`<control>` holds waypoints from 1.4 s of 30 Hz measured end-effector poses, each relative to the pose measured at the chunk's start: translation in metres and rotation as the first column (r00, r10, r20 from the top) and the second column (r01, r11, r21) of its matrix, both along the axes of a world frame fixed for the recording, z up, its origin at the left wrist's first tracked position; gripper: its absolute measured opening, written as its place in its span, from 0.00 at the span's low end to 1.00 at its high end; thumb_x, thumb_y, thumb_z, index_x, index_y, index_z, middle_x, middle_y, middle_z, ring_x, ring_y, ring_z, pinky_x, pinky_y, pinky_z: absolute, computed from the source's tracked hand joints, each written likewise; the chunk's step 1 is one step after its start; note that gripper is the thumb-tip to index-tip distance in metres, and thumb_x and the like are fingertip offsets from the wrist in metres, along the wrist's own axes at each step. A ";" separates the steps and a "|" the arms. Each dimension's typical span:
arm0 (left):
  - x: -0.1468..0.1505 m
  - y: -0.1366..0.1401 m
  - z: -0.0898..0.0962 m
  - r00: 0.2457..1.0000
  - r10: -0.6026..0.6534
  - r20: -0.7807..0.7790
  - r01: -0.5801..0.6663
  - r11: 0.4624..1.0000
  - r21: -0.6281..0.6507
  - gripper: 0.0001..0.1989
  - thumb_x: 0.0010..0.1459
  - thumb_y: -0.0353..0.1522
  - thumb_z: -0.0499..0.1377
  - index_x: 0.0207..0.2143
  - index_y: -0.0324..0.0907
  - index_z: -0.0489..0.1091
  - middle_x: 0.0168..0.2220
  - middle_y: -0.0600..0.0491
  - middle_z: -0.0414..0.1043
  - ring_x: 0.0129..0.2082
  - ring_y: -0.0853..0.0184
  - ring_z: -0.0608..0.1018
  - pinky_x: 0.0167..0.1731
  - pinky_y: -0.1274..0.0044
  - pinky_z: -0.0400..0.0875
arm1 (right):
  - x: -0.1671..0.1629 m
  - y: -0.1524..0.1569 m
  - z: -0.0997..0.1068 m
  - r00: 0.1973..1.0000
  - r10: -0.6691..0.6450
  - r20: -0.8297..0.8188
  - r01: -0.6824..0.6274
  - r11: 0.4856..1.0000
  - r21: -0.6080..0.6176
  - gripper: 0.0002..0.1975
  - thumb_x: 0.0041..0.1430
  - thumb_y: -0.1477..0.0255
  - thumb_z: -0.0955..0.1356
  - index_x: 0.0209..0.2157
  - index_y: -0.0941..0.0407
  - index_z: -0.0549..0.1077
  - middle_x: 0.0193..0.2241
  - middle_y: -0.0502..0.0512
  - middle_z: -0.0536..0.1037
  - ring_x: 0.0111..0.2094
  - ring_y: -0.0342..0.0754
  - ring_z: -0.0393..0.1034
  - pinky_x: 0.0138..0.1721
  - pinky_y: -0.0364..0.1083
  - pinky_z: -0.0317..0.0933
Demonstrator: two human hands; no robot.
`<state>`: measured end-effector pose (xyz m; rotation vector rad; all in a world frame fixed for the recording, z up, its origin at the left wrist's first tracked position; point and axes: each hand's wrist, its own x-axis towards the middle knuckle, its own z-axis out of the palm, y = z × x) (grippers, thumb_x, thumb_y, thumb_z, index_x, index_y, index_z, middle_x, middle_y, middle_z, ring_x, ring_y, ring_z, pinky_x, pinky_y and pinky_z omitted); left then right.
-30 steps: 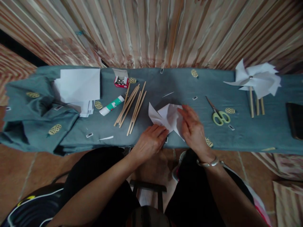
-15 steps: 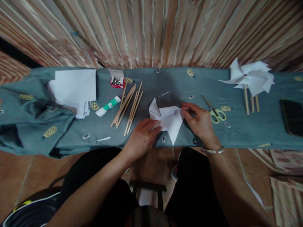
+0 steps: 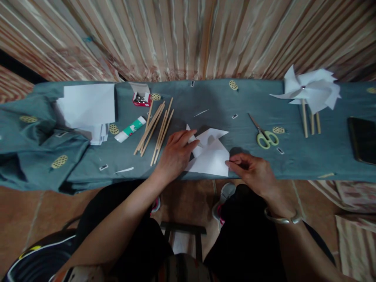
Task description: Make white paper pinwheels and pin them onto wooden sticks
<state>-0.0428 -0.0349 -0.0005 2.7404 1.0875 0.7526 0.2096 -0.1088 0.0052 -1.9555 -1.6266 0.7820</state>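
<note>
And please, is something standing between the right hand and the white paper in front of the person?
Nothing visible is. The right hand has its fingertips directly at the right edge of the white paper; the scissors lie beyond the hand, not between.

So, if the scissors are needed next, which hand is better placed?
Probably the right hand: nearer the scissors, at the right edge of the folded paper; the left hand is farther away.

seemingly a home: curtain (image 3: 188, 39), tablecloth (image 3: 255, 96)
</note>
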 end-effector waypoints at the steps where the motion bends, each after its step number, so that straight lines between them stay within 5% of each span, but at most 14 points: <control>1: 0.003 -0.005 0.002 1.000 -0.007 0.018 0.007 1.000 -0.003 0.15 0.63 0.23 0.51 0.49 0.38 0.72 0.56 0.41 0.70 0.54 0.55 0.70 0.50 0.61 0.70 | 0.000 -0.002 0.003 0.999 -0.015 0.039 0.012 0.999 0.052 0.10 0.56 0.63 0.70 0.35 0.54 0.79 0.28 0.53 0.82 0.29 0.52 0.77 0.33 0.50 0.69; 5: 0.014 -0.032 0.006 0.984 -0.178 -0.015 0.176 0.980 -0.089 0.11 0.65 0.33 0.55 0.45 0.37 0.71 0.42 0.44 0.74 0.42 0.59 0.74 0.40 0.67 0.73 | -0.004 -0.003 0.011 0.991 0.033 0.126 -0.075 0.936 0.345 0.12 0.64 0.67 0.65 0.45 0.54 0.78 0.41 0.57 0.82 0.42 0.54 0.77 0.46 0.54 0.70; 8: 0.019 -0.045 0.002 0.975 -0.215 -0.049 0.207 0.970 -0.128 0.10 0.63 0.33 0.58 0.43 0.36 0.71 0.41 0.45 0.74 0.40 0.59 0.74 0.38 0.68 0.74 | -0.010 -0.001 0.012 0.963 0.179 0.202 -0.250 0.871 0.423 0.16 0.67 0.74 0.61 0.52 0.54 0.75 0.54 0.61 0.76 0.55 0.56 0.69 0.56 0.58 0.64; 13: 0.019 -0.046 -0.003 0.979 -0.196 -0.052 0.186 0.971 -0.152 0.08 0.61 0.30 0.59 0.42 0.35 0.71 0.40 0.46 0.73 0.39 0.59 0.74 0.39 0.68 0.75 | -0.017 0.000 0.008 0.929 0.294 0.226 -0.365 0.837 0.408 0.20 0.65 0.79 0.60 0.53 0.54 0.74 0.60 0.62 0.69 0.60 0.58 0.64 0.58 0.63 0.63; 23: 0.020 -0.044 -0.002 0.981 -0.184 -0.057 0.171 0.968 -0.186 0.08 0.62 0.30 0.58 0.42 0.35 0.71 0.40 0.46 0.73 0.39 0.61 0.73 0.38 0.69 0.75 | -0.018 -0.001 0.000 0.924 0.342 0.172 -0.382 0.847 0.369 0.25 0.61 0.82 0.60 0.55 0.48 0.73 0.69 0.50 0.54 0.70 0.59 0.46 0.67 0.66 0.49; 36: 0.020 -0.043 -0.003 0.973 -0.216 -0.078 0.208 0.973 -0.104 0.08 0.66 0.28 0.53 0.40 0.36 0.72 0.36 0.49 0.74 0.35 0.64 0.74 0.33 0.74 0.73 | -0.009 0.001 0.000 0.967 0.253 -0.023 -0.230 0.910 0.345 0.19 0.59 0.80 0.61 0.43 0.50 0.79 0.62 0.53 0.68 0.66 0.54 0.56 0.65 0.62 0.53; 42: 0.018 -0.043 -0.001 0.981 -0.193 -0.030 0.188 0.975 -0.123 0.09 0.66 0.27 0.53 0.39 0.35 0.73 0.37 0.48 0.76 0.36 0.63 0.76 0.35 0.73 0.76 | 0.002 -0.002 0.006 0.930 0.354 -0.100 -0.334 0.926 0.175 0.22 0.56 0.81 0.64 0.47 0.47 0.78 0.68 0.49 0.58 0.69 0.55 0.50 0.67 0.62 0.49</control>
